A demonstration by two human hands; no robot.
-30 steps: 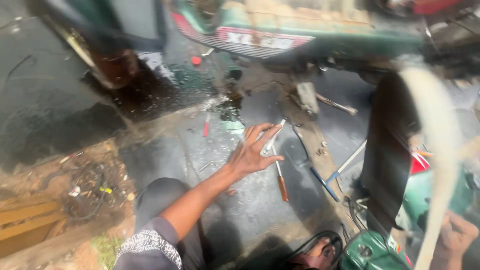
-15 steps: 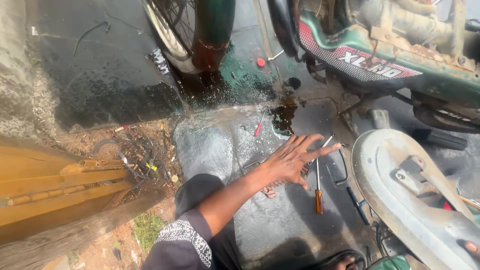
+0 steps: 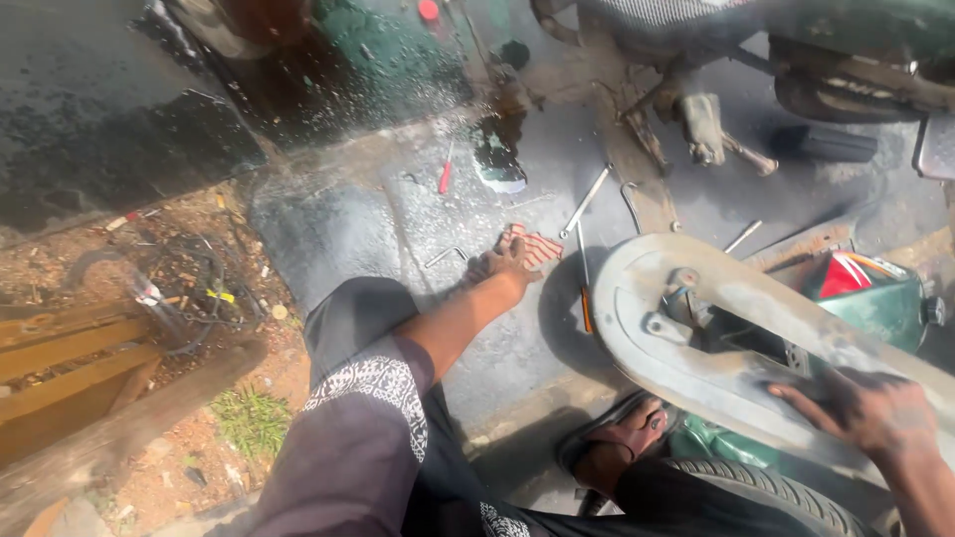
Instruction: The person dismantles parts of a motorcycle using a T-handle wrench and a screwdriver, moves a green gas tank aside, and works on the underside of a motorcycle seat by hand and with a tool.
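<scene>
Our left hand point(image 3: 512, 261) reaches out along the wet, dark pavement point(image 3: 338, 219) with its fingers bent down over a small red-and-white striped object point(image 3: 537, 245). The fingertips rest on or just above it; we cannot tell whether they have closed on it. The object lies flat on the ground, its far edge showing past our fingers.

Our right hand point(image 3: 870, 410) is spread flat, fingers fairly wide, pressing on the lower edge of a grey curved metal cover point(image 3: 696, 338) that lies tilted across the right side. It grips nothing; the palm simply bears on the metal.

Just right of the left hand, a screwdriver with an orange handle point(image 3: 585, 298) lies along the rim of the cover, and a long silver wrench point(image 3: 587, 199) lies on the ground beyond it. A red-handled screwdriver point(image 3: 446, 174) lies farther off on the pavement, near a bluish-white scrap point(image 3: 497, 164).

Under the cover, a green body panel point(image 3: 885, 298) shows, with a red, roughly triangular patch point(image 3: 844, 273) on it. A small red round cap point(image 3: 429, 10) sits at the top edge. Our sandalled foot point(image 3: 622, 438) rests beside a black tyre point(image 3: 766, 492), and a motorcycle point(image 3: 816, 50) stands above.
</scene>
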